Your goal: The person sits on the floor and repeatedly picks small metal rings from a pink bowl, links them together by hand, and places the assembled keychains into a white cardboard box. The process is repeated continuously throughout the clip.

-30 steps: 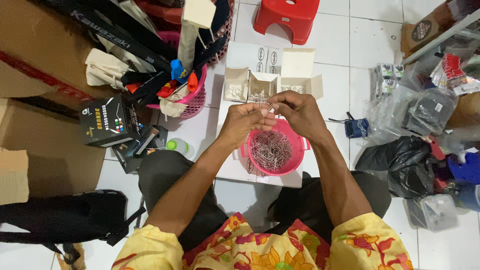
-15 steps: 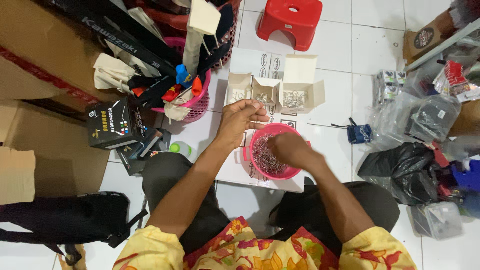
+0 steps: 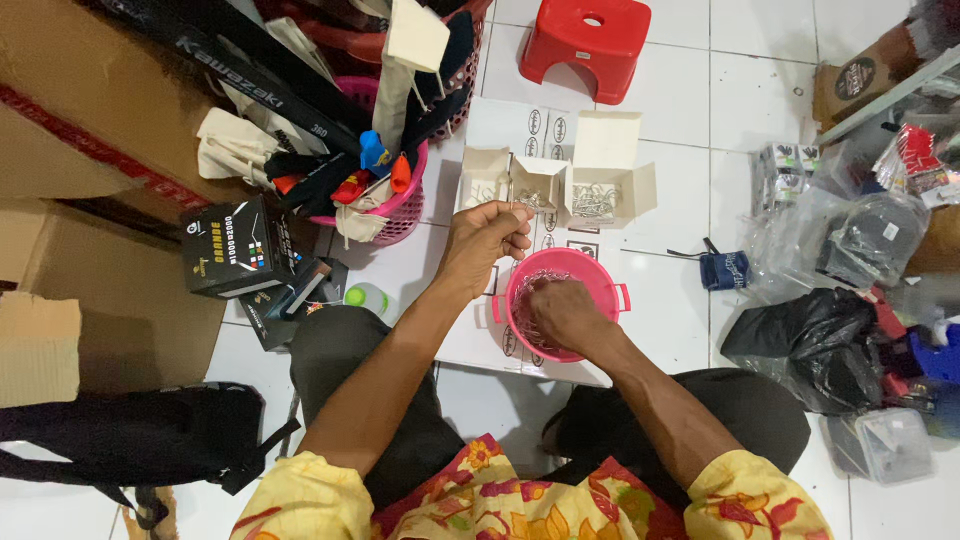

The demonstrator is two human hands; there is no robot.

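Seen from above, a person in a yellow floral shirt sits on a white tiled floor [image 3: 760, 70]. The right hand [image 3: 562, 312] reaches down inside a small round pink plastic bucket [image 3: 600, 285] filled with thin silvery metal wire pieces [image 3: 528, 290]; its fingers are curled into the pile, though whether they grip any cannot be told. The bucket stands on a flat white cardboard sheet [image 3: 470, 345] laid on the floor between the person's knees. The left hand [image 3: 485, 238] is raised just beyond the bucket, fingers pinched closed on a few wire pieces, right beside a row of small open white cardboard boxes [image 3: 560, 180] that hold more of the same metal pieces. Further back stands a red plastic stool [image 3: 585, 40]. To the left, a pink mesh basket [image 3: 395, 215] is stuffed with dark and cream cloth items, and a black printed box [image 3: 232, 245] lies near large brown cardboard cartons [image 3: 70, 130]. On the right lie a crumpled black plastic bag [image 3: 800, 340] and clear plastic packets [image 3: 860, 235].
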